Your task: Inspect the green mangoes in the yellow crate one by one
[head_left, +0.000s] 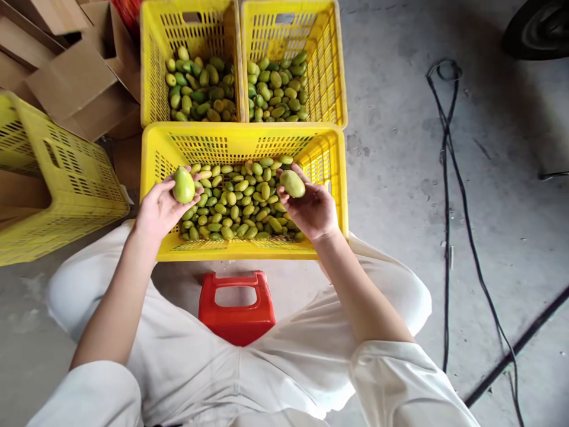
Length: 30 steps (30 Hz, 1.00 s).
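Note:
My left hand (pixel 165 204), palm up, holds a shiny green oval fruit (pixel 184 185) with a pointed top over the left side of the near yellow crate (pixel 242 252). Over that crate's right side, my right hand (pixel 312 207) cradles a duller yellow-green fruit (pixel 293 184) on its fingers and palm. Beneath both hands lie many smaller green and yellowish fruits (pixel 237 198), spread across the crate's bottom. The exact kind of fruit is not clear from its look.
Two more yellow crates (pixel 242 59) with similar fruit stand against the far side. An upright yellow crate (pixel 71 172) and cardboard boxes (pixel 73 77) are at left. A red plastic stool (pixel 237 329) sits between my legs. Black cable (pixel 447 237) lies on the floor at right, near a wheel (pixel 540 32).

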Each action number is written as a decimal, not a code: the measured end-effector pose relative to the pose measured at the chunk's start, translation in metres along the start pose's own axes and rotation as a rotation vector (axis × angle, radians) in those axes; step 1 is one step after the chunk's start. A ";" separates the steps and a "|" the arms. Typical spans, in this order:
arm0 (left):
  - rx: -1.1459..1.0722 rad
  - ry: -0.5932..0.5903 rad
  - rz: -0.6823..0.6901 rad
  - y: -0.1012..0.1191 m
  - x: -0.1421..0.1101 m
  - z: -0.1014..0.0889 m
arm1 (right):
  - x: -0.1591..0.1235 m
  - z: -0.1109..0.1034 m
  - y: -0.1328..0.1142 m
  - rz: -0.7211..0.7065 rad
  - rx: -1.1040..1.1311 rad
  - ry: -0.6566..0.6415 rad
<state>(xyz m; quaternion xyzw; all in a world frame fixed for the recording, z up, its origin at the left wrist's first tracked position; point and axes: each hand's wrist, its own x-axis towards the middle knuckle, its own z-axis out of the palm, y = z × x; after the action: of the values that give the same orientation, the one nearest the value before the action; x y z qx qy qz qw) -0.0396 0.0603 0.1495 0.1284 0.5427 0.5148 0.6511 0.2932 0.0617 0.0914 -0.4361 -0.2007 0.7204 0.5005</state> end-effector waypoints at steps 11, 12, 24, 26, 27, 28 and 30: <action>0.130 -0.239 0.071 -0.016 0.001 -0.011 | -0.022 0.023 -0.010 -0.020 -0.083 -0.071; 0.134 -0.230 0.070 -0.016 0.000 -0.010 | -0.021 0.022 -0.009 -0.023 -0.088 -0.072; 0.180 0.107 -0.245 -0.032 0.012 -0.005 | 0.036 -0.029 0.053 0.164 -0.028 0.370; 0.148 0.100 -0.245 -0.028 0.009 -0.005 | 0.070 -0.023 0.031 0.096 -0.037 0.371; 0.136 0.100 -0.240 -0.026 0.008 -0.005 | 0.091 -0.016 0.015 0.027 -0.063 0.336; 0.126 0.105 -0.234 -0.024 0.007 -0.005 | 0.114 -0.009 -0.002 -0.051 -0.093 0.289; 0.104 0.129 -0.218 -0.020 0.005 -0.006 | 0.153 0.007 -0.032 -0.124 -0.109 0.252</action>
<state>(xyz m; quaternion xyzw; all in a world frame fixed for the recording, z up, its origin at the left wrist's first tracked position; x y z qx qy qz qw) -0.0348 0.0534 0.1293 0.0690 0.6202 0.4194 0.6593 0.2869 0.2128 0.0529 -0.5366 -0.2018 0.6155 0.5409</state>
